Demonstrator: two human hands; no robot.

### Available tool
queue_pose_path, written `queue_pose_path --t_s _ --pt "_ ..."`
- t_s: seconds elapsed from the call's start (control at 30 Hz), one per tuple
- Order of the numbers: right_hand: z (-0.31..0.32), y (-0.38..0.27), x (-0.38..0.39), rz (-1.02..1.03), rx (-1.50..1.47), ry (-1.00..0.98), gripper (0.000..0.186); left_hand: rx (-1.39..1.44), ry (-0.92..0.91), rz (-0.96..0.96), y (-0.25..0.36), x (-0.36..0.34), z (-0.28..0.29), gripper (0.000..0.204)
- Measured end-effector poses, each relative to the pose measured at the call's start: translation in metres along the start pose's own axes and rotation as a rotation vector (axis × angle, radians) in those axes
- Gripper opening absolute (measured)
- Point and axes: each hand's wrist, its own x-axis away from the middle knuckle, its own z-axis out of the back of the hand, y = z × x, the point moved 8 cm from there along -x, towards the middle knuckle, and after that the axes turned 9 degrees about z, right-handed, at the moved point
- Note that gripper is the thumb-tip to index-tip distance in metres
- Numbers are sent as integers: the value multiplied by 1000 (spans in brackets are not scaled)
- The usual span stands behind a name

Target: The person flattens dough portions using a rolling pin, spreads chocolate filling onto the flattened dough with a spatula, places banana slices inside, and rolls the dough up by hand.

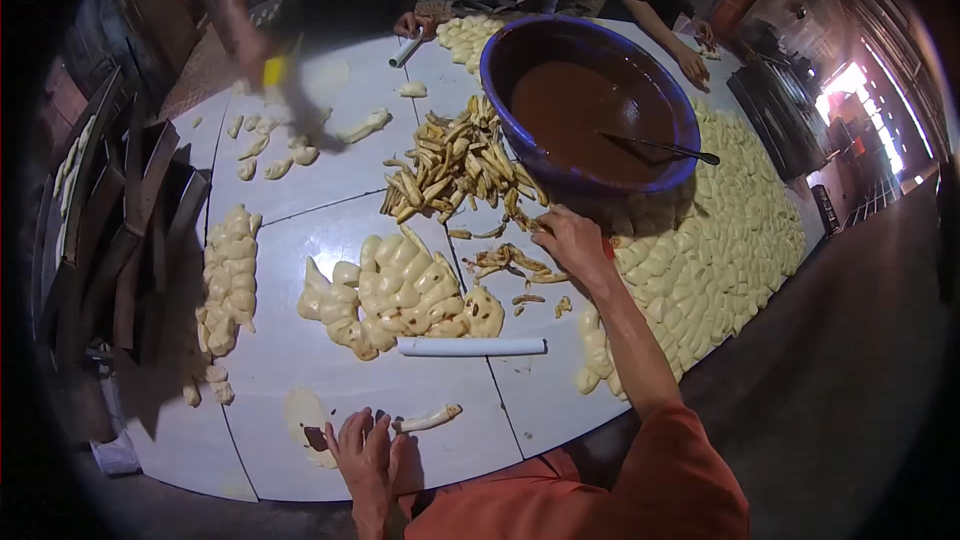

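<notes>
My left hand (368, 450) rests near the table's front edge, its fingers apart. Beside its fingertips lies a thin flat round of dough (305, 410) with a dark brown smear (316, 437) on it. A rolled dough stick (430, 418) lies just right of this hand. My right hand (575, 240) reaches below the tub, fingers bent together at the edge of some browned, banana-like strips (510, 260). Whatever is between those fingertips is hidden. A white rolling pin (472, 346) lies between my hands, below a cluster of dough pieces (405, 285).
A large blue tub (690, 125) of brown mixture, with a spoon (690, 153) in it, stands at the back right. A heap of pale strips (460, 165) lies left of it. Dough pieces (720, 240) cover the right side. Metal trays (130, 230) stack at left. Two people work opposite.
</notes>
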Motion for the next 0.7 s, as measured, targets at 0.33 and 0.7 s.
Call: queue_pose_path --t_s 0.33,0.7 --pt "-1 31 -12 -303 -463 25 28 29 12 17 -12 7 8 41" --pt "1 -66 12 -425 -936 -147 29 76 114 87 -48 19 45 31"
